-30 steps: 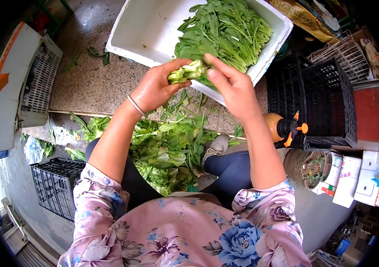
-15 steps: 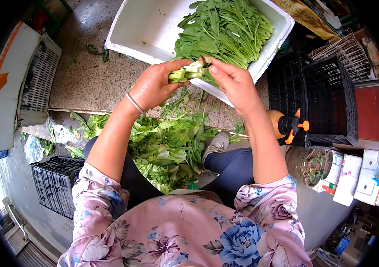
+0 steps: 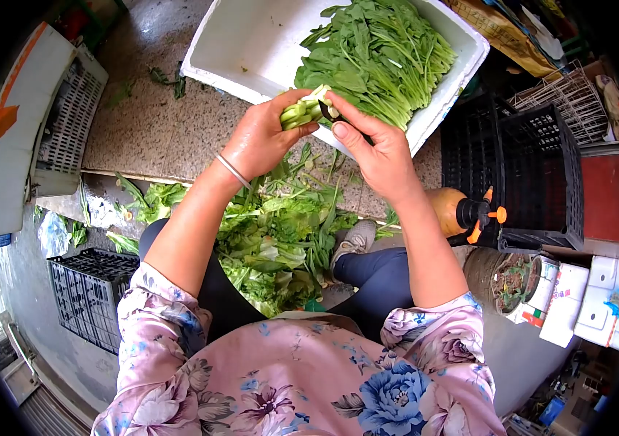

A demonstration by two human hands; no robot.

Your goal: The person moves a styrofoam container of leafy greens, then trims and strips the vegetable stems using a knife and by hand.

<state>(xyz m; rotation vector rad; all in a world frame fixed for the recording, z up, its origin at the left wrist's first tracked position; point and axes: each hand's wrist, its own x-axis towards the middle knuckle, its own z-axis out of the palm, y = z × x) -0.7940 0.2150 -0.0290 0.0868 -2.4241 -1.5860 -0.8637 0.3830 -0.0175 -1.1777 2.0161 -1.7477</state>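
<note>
My left hand [image 3: 260,138], with a bracelet at its wrist, is wrapped round a small bunch of pale green stems [image 3: 300,110], cut ends toward the right. Pinched in my right hand [image 3: 375,145] is a small dark blade [image 3: 330,112] that touches the stem ends. Both hands are at the near edge of a white foam box [image 3: 233,54]. Long leafy greens [image 3: 378,62] lie in the right part of that box, stems pointing down and right.
Loose leaves and trimmings [image 3: 276,243] are heaped between the legs. On the right are an orange spray bottle [image 3: 451,211], black crates [image 3: 538,178] and a round bin [image 3: 509,280]. Another black crate [image 3: 91,298] stands at the left, below a white perforated box [image 3: 69,123].
The dark blade now shows at the stem ends, where my right fingers hid it before. The view has shifted slightly, with the foam box a little further right.
</note>
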